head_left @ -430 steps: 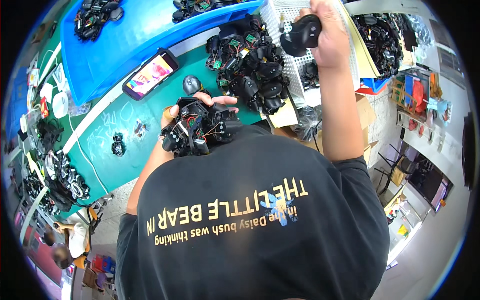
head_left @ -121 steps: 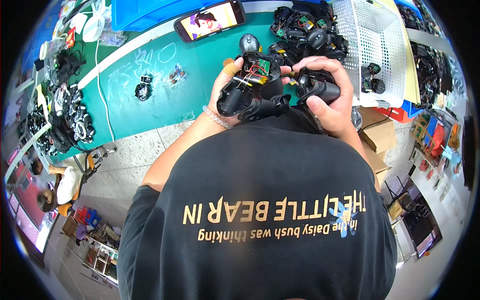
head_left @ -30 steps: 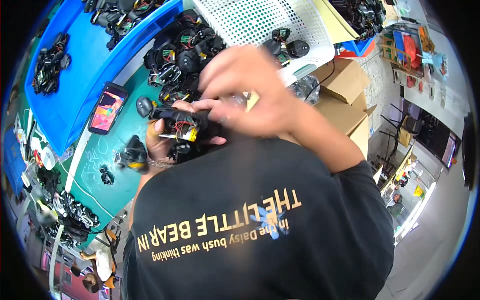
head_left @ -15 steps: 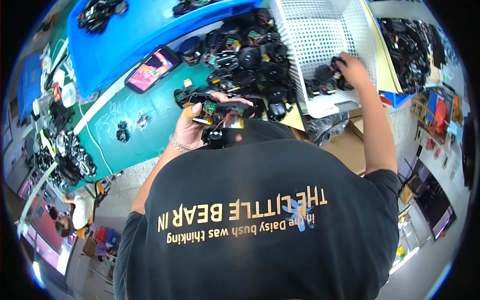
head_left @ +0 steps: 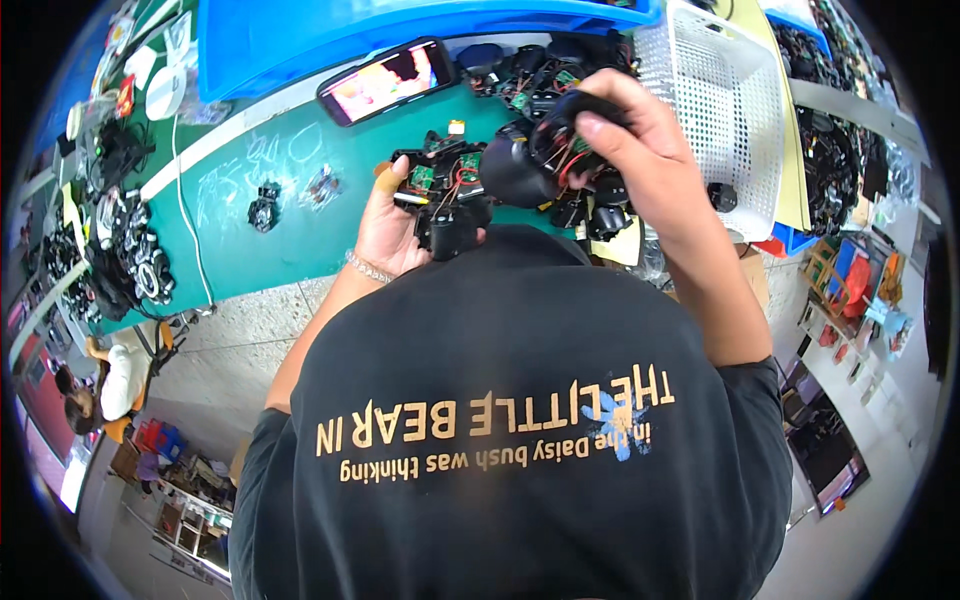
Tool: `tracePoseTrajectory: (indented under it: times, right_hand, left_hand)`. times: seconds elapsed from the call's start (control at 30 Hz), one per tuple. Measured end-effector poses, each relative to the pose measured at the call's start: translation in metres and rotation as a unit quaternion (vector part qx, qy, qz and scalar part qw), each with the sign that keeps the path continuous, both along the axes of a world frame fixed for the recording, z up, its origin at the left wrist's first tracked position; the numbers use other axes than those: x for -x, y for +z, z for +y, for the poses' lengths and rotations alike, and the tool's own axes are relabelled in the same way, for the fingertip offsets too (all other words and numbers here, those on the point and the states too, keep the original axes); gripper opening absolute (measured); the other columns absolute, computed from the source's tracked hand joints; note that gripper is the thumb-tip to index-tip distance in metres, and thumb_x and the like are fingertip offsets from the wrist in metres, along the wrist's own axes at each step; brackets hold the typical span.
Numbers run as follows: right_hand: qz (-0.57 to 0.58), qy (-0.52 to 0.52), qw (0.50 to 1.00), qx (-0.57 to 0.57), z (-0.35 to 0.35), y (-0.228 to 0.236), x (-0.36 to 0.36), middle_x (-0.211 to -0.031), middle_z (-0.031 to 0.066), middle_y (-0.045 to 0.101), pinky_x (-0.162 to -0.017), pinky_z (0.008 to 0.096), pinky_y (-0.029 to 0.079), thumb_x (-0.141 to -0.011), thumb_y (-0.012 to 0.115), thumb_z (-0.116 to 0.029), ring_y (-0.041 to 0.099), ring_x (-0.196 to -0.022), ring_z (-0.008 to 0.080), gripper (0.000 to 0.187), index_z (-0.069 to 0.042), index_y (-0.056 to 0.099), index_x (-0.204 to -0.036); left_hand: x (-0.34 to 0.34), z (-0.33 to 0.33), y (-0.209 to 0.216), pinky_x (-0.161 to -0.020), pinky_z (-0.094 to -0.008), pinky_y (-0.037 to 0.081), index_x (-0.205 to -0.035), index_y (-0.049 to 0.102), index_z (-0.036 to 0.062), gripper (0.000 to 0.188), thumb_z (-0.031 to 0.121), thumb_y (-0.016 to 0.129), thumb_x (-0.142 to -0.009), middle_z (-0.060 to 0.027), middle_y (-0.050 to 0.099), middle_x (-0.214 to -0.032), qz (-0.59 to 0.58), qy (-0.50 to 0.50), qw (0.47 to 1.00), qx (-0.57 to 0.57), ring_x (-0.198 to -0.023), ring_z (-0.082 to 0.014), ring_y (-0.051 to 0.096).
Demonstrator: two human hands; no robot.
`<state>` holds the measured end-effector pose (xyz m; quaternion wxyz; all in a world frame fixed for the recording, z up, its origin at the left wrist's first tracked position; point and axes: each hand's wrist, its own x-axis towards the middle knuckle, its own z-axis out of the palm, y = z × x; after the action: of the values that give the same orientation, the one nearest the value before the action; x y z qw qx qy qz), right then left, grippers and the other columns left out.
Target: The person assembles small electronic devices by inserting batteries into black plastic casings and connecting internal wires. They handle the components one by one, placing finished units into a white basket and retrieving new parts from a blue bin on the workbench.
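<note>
My left hand (head_left: 388, 222), a yellow wrap on its thumb, is closed around black electronic assemblies (head_left: 452, 205) with green circuit boards and red wires. Close by on the right, my right hand (head_left: 645, 150) grips a black plastic housing (head_left: 575, 115) with thin wires showing inside; a rounded, glossy black shell (head_left: 518, 165) hangs against it. How many pieces each hand holds is hard to tell, as they overlap. More black assemblies (head_left: 605, 215) lie under and beside my right hand, partly hidden by it.
A white perforated basket (head_left: 765, 190) stands at the right, a small black part (head_left: 722, 197) in it. A blue bin (head_left: 290, 75) runs along the back, with a lit phone (head_left: 388, 82) before it. Small black parts (head_left: 264, 207) lie on the green table (head_left: 240, 255).
My right hand has come out of the white basket, moving left with black parts in its grip, and is now near my left hand. My left hand keeps its hold. The view has shifted.
</note>
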<state>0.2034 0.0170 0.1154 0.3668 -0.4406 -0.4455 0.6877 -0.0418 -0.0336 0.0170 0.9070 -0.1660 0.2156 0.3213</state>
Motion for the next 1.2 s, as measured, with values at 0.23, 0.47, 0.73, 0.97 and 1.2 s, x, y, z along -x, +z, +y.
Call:
tracePoseTrajectory:
  times: [0.23,0.47,0.73,0.97,1.2]
  right_hand:
    - [0.052,0.050,0.988,0.135,-0.008,-0.005,0.065,-0.079,0.0015,0.063,-0.050,0.0203,0.040,-0.092,0.052,-0.019,0.056,-0.054,0.0080,0.017,-0.005,0.055,-0.102]
    - [0.063,0.126,0.967,0.211,-0.006,-0.005,0.091,-0.084,0.0087,0.065,-0.052,0.0214,0.040,-0.093,0.050,-0.018,0.060,-0.059,0.0118,0.021,-0.004,0.051,-0.109]
    - [0.028,0.175,0.964,0.199,0.007,0.002,0.088,-0.090,0.0137,0.065,-0.050,0.0206,0.041,-0.093,0.049,-0.021,0.063,-0.063,0.0151,0.037,-0.004,0.043,-0.125]
    - [0.080,0.125,0.972,0.180,0.015,-0.002,0.065,-0.090,0.0123,0.062,-0.050,0.0206,0.041,-0.092,0.050,-0.017,0.061,-0.067,0.0147,0.033,-0.003,0.046,-0.121]
    - [-0.091,-0.172,0.980,0.039,-0.016,-0.064,-0.005,-0.082,0.0032,0.057,-0.052,0.0229,0.045,-0.091,0.053,-0.010,0.052,-0.057,0.0086,0.023,-0.003,0.051,-0.113]
  left_hand:
    - [0.022,-0.006,0.008,-0.080,-0.0533,0.053,-0.124,0.049,0.0063,0.055,0.049,0.050,-0.090,-0.0172,0.060,-0.114,0.036,0.045,0.996,-0.068,-0.100,-0.0328,0.062]
    - [0.031,-0.009,0.010,-0.076,-0.0434,0.056,-0.094,0.059,0.0013,0.065,0.065,0.052,-0.081,-0.0181,0.063,-0.091,0.132,-0.020,0.964,-0.229,-0.092,-0.0301,0.062]
    - [0.027,-0.005,0.008,-0.077,-0.0456,0.057,-0.106,0.057,0.0068,0.073,0.071,0.061,-0.070,-0.0180,0.061,-0.096,0.112,-0.017,0.961,-0.251,-0.094,-0.0305,0.063]
    - [0.026,-0.003,0.001,-0.079,-0.0519,0.055,-0.114,0.054,0.0057,0.058,0.055,0.057,-0.083,-0.0170,0.060,-0.108,0.070,-0.011,0.986,-0.152,-0.099,-0.0310,0.061]
    - [0.036,-0.005,0.002,-0.077,-0.0608,0.050,-0.115,0.052,0.0125,0.053,0.054,0.058,-0.082,-0.0171,0.049,-0.129,0.083,-0.006,0.993,-0.084,-0.121,-0.0416,0.046]
